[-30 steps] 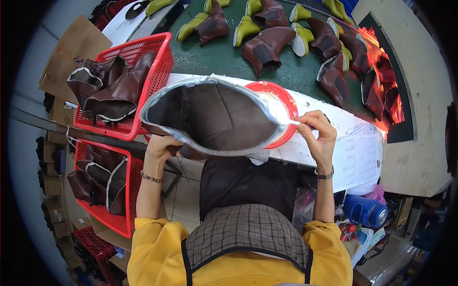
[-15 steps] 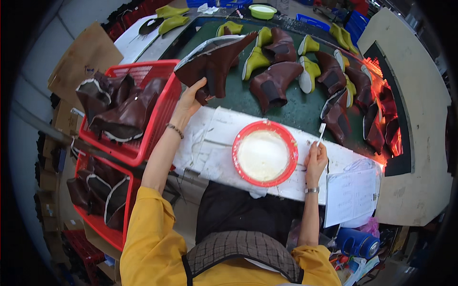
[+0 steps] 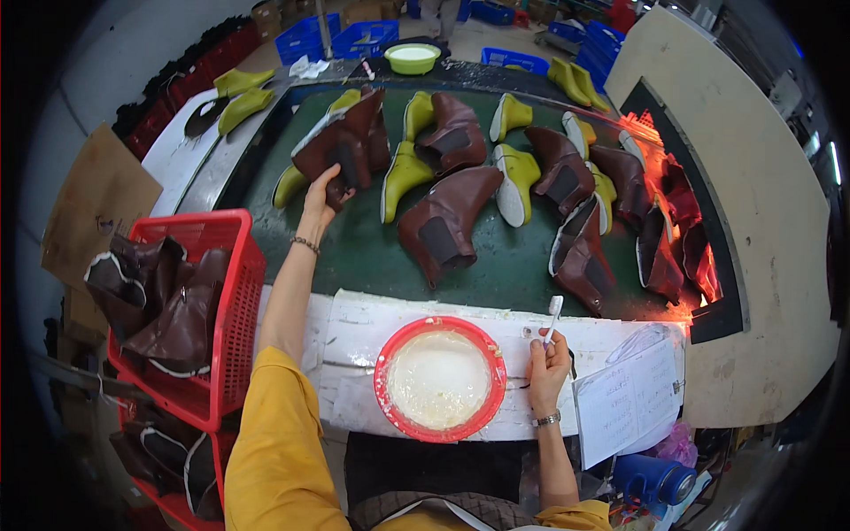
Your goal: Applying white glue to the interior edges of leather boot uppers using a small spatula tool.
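Note:
My left hand [image 3: 320, 196] is closed round the shaft of a brown boot upper [image 3: 333, 143], by its dark elastic side panel. This boot is over the far left of the green conveyor belt [image 3: 336, 257], overlapping another brown upper and yellow-green shoe lasts; whether it rests on the belt I cannot tell. My right hand [image 3: 549, 372] grips a small white brush [image 3: 554, 311] like a toothbrush, its bristle end up. Left of that hand stands a red bowl [image 3: 384, 389] of creamy white liquid, on a white-covered ledge [image 3: 354, 327].
Brown uppers [image 3: 449, 217] and yellow-green lasts [image 3: 516, 181] lie across the belt. A glowing orange heater opening [image 3: 651, 133] is at the right. Red baskets [image 3: 232, 310] of uppers stand left; a written sheet [image 3: 627, 403] and blue flask [image 3: 655, 478] are at the lower right.
My left hand has carried the brown boot upper away from me, over the belt's far left. My right hand still holds the brush beside the bowl. The whole view has shifted.

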`<state>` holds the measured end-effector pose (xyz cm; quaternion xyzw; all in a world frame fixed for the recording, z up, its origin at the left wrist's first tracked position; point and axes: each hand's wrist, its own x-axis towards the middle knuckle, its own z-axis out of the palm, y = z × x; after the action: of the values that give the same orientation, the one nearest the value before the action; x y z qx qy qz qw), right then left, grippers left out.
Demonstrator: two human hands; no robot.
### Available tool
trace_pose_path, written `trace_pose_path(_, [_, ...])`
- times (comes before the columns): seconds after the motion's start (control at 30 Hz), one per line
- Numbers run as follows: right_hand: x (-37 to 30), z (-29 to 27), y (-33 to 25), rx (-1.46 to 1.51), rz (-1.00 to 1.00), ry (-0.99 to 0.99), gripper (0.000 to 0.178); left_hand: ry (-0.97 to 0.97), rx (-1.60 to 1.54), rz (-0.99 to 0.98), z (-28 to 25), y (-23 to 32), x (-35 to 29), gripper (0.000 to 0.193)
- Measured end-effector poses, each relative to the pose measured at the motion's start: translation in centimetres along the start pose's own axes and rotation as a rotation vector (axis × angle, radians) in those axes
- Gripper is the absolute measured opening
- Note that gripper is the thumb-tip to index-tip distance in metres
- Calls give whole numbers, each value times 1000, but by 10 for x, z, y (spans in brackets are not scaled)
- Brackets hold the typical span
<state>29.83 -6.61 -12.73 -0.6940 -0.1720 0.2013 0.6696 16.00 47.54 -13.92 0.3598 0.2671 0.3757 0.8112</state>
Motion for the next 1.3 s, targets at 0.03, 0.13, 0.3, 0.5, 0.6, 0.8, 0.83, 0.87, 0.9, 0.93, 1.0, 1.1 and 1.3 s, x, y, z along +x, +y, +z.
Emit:
trace_pose_path(0.03, [3, -2, 3, 32, 0, 22, 20, -48, -40, -29, 6, 4, -11, 35])
trace_pose_path(0.13, [3, -5, 1, 32, -2, 74, 21, -18, -123, 17, 29, 10, -66, 35])
trace_pose_path(0.3, [8, 0, 7, 58, -37, 4, 20, 159, -29, 29, -16, 13, -148, 35])
trace_pose_path(0.5, [7, 4, 11, 46, -83, -1, 16, 259, 1001, 271, -39, -2, -168, 55])
trace_pose_path(0.6, [8, -8, 18, 75, -97, 46, 14, 408, 1344, 528, 45, 28, -237, 62])
trace_pose_path(0.8, [6, -2, 14, 61, -95, 2, 14, 469, 1979, 769, 12, 176, -330, 62])
trace_pose_path(0.83, [9, -3, 21, 53, -105, -11, 14, 559, 2100, 491, -6, 197, -337, 74])
trace_pose_path(0.87, [8, 1, 19, 63, -110, -29, 14, 636, 2167, 352, -41, 215, -345, 89])
trace_pose_path(0.9, [6, 3, 17, 67, -113, -35, 15, 636, 2179, 60, -60, 230, -347, 103])
trace_pose_path(0.93, [8, 5, 19, 73, -124, -50, 15, 635, 2141, -56, -92, 239, -350, 108])
trace_pose_path(1.0, [9, 5, 19, 74, -126, -28, 14, 525, 2096, -202, -86, 243, -352, 97])
trace_pose_path(1.1, [6, -3, 19, 94, -99, -20, 14, 662, 2232, -1, -61, 247, -363, 78])
trace_pose_path(1.3, [8, 0, 17, 13, -102, -16, 19, 410, 1334, 774, 63, 231, -433, 35])
